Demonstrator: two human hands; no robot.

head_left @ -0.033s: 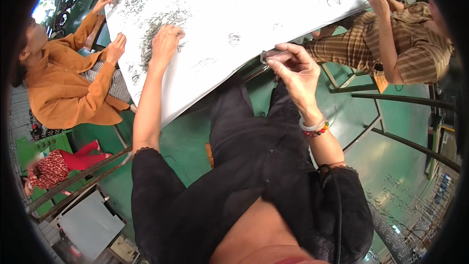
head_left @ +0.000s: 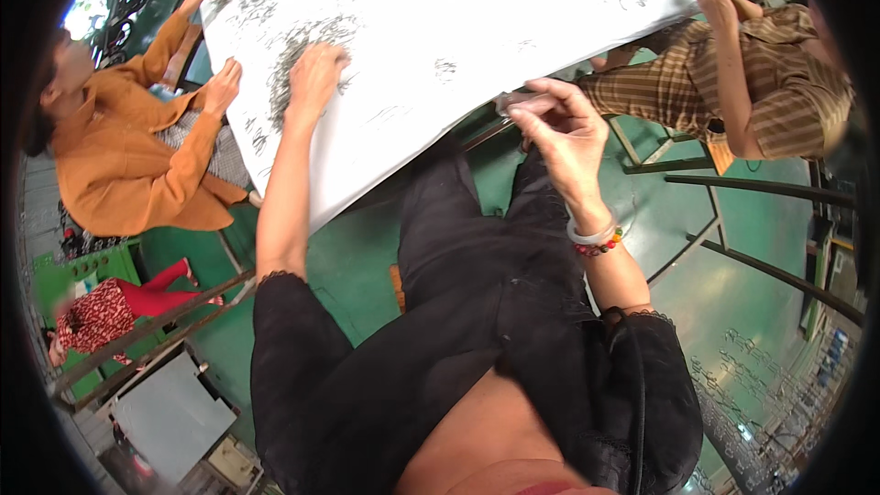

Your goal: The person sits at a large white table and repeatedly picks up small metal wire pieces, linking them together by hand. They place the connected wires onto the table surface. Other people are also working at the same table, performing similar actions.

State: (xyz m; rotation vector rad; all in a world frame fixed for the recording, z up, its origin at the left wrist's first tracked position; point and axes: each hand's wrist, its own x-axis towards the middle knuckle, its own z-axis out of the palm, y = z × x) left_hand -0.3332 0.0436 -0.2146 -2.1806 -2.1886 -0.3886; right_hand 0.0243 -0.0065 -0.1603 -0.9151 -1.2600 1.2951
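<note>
A white-covered table (head_left: 385, 160) spreads out before me, strewn with many small dark pieces that look like thin bits of metal. Over a dense pile of these pieces (head_left: 291, 55), my left hand (head_left: 316, 78) rests with its fingers bent and drawn together; whatever is between the fingertips is too small to tell. Just off the table's near edge, my right hand (head_left: 570, 128) pinches a small clear plastic bag (head_left: 507, 104) between thumb and fingers. What the bag holds cannot be made out.
A person in an orange shirt (head_left: 137, 165) has both hands at the table's left edge. Another in a brown checked outfit (head_left: 733, 73) sits at the right. Metal frame bars (head_left: 770, 191) stand at right, a grey-topped stand (head_left: 174, 412) at lower left, and someone in red (head_left: 101, 316) farther off.
The view has shifted slightly. Both my hands keep nearly the same places and grips, the right one tilting a little with the bag.
</note>
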